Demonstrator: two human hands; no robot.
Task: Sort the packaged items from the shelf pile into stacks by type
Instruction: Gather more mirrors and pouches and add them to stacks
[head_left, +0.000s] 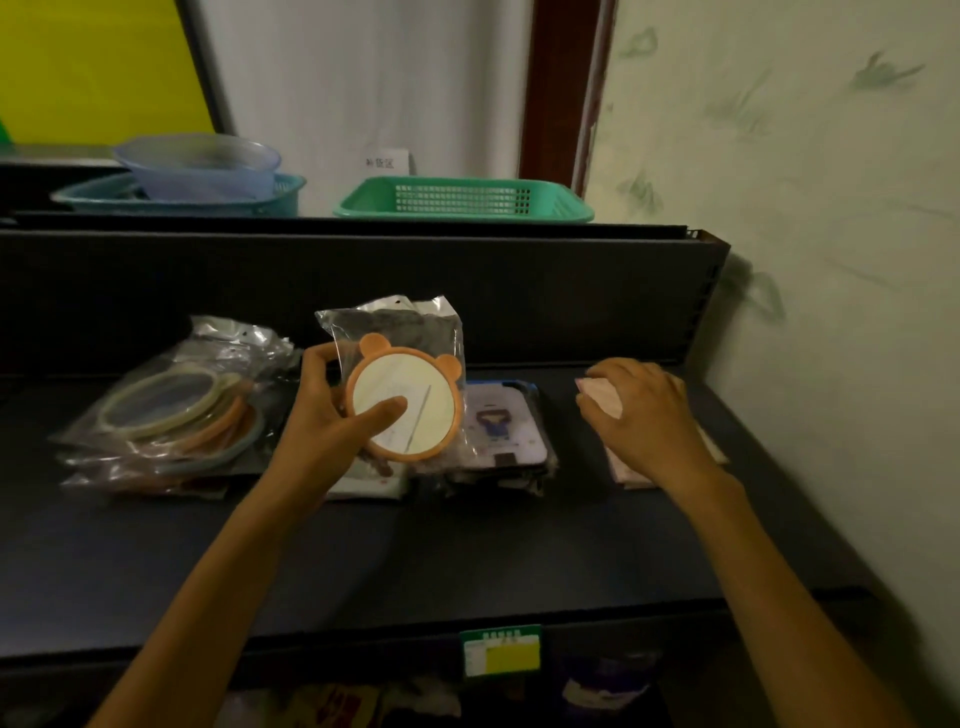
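My left hand (332, 415) holds a clear bag with an orange bear-eared hoop (415, 384) tilted upright above the dark shelf (415, 551). To its left lies a stack of bagged hoops (171, 415) in green, orange and blue. Under and right of the held bag sits a pile of dark packages with a blue-figure card (506, 431) on top. My right hand (644, 415) rests palm down on a stack of pale pink packets (602, 397) at the shelf's right end, fingers curled over the top packet.
A green mesh basket (462, 200) and a teal tray with a clear bowl (197, 166) stand on the upper shelf. A wall closes the right side. A green and yellow price tag (501, 652) hangs on the shelf's front edge.
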